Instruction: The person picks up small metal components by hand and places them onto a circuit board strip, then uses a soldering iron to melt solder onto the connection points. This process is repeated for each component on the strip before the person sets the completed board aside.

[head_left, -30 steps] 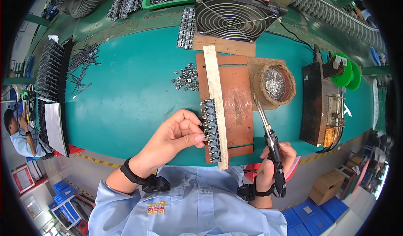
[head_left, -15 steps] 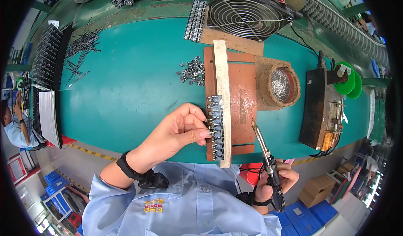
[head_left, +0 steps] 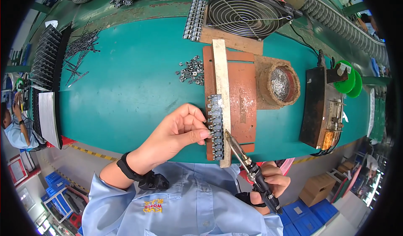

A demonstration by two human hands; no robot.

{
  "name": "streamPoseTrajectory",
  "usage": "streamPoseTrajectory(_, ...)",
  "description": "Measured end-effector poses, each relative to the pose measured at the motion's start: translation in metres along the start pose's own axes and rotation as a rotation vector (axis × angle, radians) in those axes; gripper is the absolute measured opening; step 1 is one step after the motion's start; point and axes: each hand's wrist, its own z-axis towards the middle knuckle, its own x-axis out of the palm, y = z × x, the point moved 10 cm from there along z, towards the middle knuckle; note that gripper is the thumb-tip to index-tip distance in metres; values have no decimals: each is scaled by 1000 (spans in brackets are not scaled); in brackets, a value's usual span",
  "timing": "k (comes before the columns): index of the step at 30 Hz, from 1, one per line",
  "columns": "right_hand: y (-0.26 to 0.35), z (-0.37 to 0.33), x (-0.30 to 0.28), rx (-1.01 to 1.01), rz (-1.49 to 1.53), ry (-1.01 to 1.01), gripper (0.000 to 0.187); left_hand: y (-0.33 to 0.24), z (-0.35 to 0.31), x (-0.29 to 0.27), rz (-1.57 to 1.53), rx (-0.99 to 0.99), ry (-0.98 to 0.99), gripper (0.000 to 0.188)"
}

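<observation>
My left hand (head_left: 182,129) is closed in a pinch at the left edge of a strip of small circuit boards (head_left: 216,127). Whatever sits between thumb and forefinger is too small to make out. The strip lies along a pale straight bar (head_left: 221,68) on a reddish-brown board (head_left: 243,93). My right hand (head_left: 275,178) is wrapped round a soldering iron (head_left: 259,181). The iron's tip is at the bar's right edge, close to the lower part of the strip; whether it touches cannot be seen.
Loose small metal parts (head_left: 193,71) lie beyond my left hand. A round pot of solder scraps (head_left: 282,85) stands right of the board. Behind are a black fan (head_left: 249,13) and more board strips (head_left: 195,20). A dark metal box (head_left: 312,108) and green spool (head_left: 346,80) stand right.
My right hand has swung the soldering iron leftward, its tip moving from the reddish-brown board's right edge to the bar beside the strip. My left hand has stayed in place.
</observation>
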Motion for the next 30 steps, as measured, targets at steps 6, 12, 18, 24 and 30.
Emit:
streamPoseTrajectory(6, 5, 3, 2, -65, -26, 26, 50, -1, -1, 1, 5, 7, 2, 16)
streamPoseTrajectory(12, 4, 1, -1, -80, -16, 17, 50, -3, -1, 3, 45, 26, 16, 17)
streamPoseTrajectory(18, 1, -1, 1, -35, -58, 5, 49, -5, -3, 2, 43, 47, -21, 18)
streamPoseTrajectory(24, -3, 14, 10, 6, -43, -62, 49, -43, -48, 4, 703, 635, -253, 23)
streamPoseTrajectory(30, 16, 53, 73, 11, 52, 336, 40, -72, -89, 70, 1071, 1103, -33, 30)
